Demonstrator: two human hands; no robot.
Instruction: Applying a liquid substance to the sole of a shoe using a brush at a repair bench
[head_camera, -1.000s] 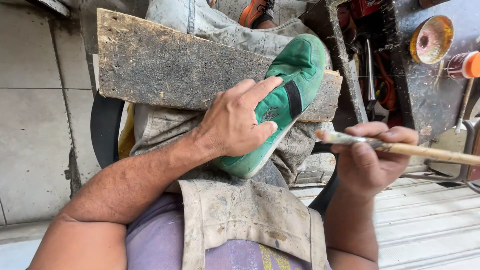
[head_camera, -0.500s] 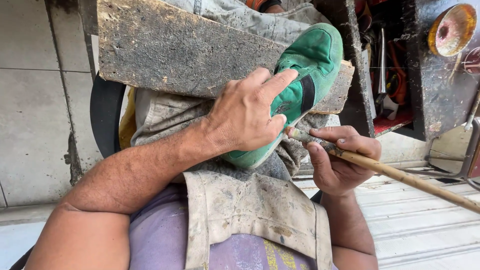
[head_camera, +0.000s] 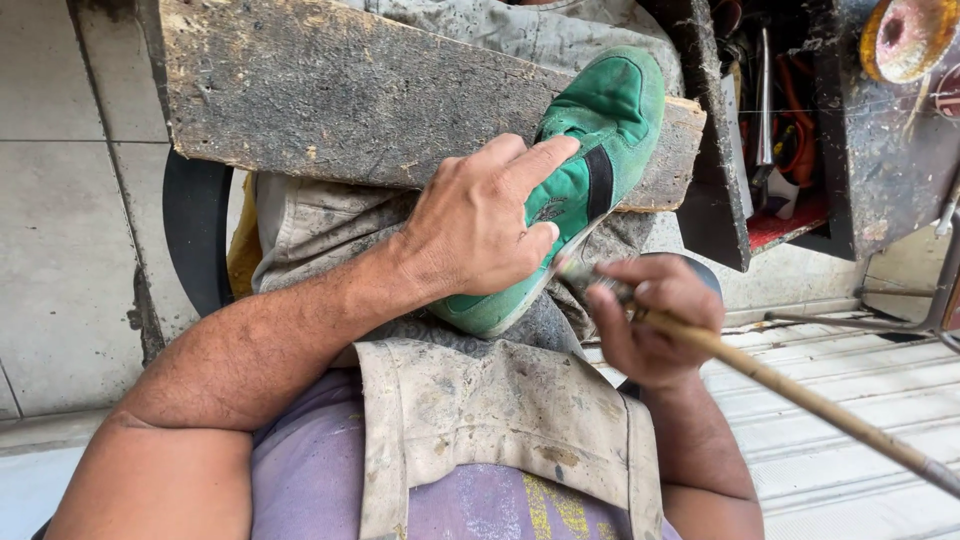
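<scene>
Grey floor tiles and a cluttered tool shelf (head_camera: 770, 130) frame the lap; on a worn wooden board (head_camera: 330, 100) lies the green shoe (head_camera: 590, 150), sole edge turned toward the person; gluing looks underway, how much remains I cannot tell; left hand (head_camera: 480, 225) clamps the shoe's upper; right hand (head_camera: 650, 320) pinches a long-handled brush (head_camera: 780, 385), bristles at the sole edge.
</scene>
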